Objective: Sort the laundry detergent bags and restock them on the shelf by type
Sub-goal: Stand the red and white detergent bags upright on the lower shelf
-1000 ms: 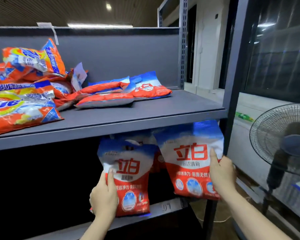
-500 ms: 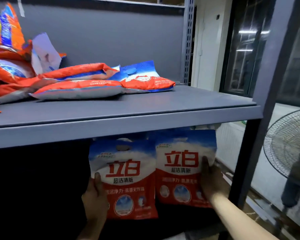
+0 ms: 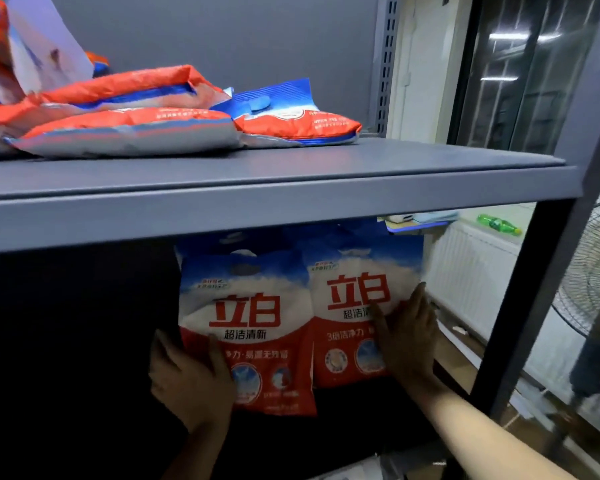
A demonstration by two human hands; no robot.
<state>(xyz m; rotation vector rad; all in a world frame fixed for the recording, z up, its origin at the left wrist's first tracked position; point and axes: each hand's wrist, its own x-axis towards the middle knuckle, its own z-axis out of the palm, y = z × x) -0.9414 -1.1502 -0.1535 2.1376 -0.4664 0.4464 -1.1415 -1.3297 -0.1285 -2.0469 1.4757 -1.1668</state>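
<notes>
Bags of detergent, two of them, stand upright side by side on the lower level of the shelf [image 3: 274, 216], their tops just under the front edge of the grey board above. The left bag [image 3: 246, 327] sits a little nearer and lower than the right bag [image 3: 354, 306], and their inner edges touch or overlap slightly. Both look alike: blue at the top with a white cloud band, large red characters, and a red lower half with round pictures. The left hand [image 3: 191, 379] holds the left bag by its lower left edge, thumb across the front and the fingers curled behind it. The right hand [image 3: 409, 341] holds the right bag at its right edge, thumb laid over the front and fingers wrapped around the side. To the left of the bags the lower level is dark and open; how deep it goes cannot be told. To the right, the dark post [image 3: 520, 306] stands close to the right hand, leaving only a narrow gap. On the upper board, flat bags [image 3: 125, 133] in orange, blue and silver lie piled at the far left, and the board's near and right part is bare. Beyond the post stand a fan [image 3: 593, 271] and a white radiator [image 3: 465, 278], with a green bottle [image 3: 497, 224] lying above it.
</notes>
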